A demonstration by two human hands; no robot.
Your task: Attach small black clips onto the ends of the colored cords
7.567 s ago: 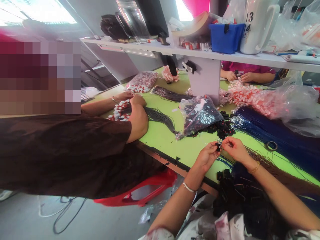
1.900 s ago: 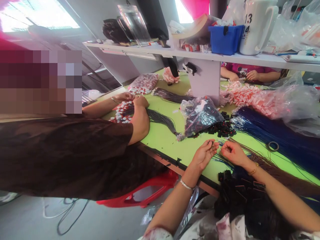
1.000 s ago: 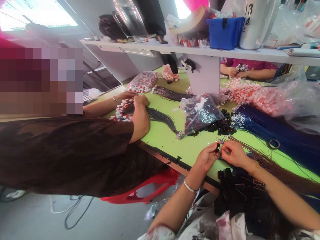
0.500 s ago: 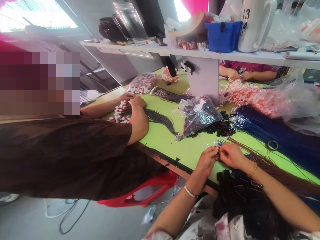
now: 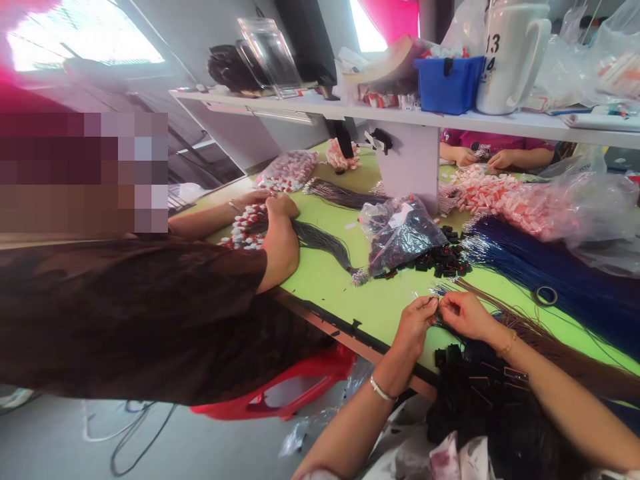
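Note:
My left hand (image 5: pixel 416 325) is closed at the table's front edge, fingertips pinched on a small dark piece (image 5: pixel 434 301). Close beside it on the right, my right hand (image 5: pixel 465 315) is pinched too, on something too small to make out. Thin dark cords (image 5: pixel 443 288) with pale ends lie just behind and under the fingers. Below my hands sits a heap of black pieces (image 5: pixel 480 380) on my lap. Blue cords (image 5: pixel 545 267) and brown cords (image 5: pixel 545 333) spread over the green table (image 5: pixel 345 300) to the right.
A clear bag of dark pieces (image 5: pixel 403 233) stands mid-table, beside loose black pieces (image 5: pixel 445 257). A person's arm (image 5: pixel 283 247) reaches in at left over a grey cord bundle (image 5: pixel 325 240). Behind are orange-white pieces (image 5: pixel 490 193), a shelf (image 5: pixel 310 103) and another person's hands (image 5: pixel 500 159).
My fingertips have shifted slightly, with a small gap now between my hands. The far person's hands have moved apart. The whole view has moved a little.

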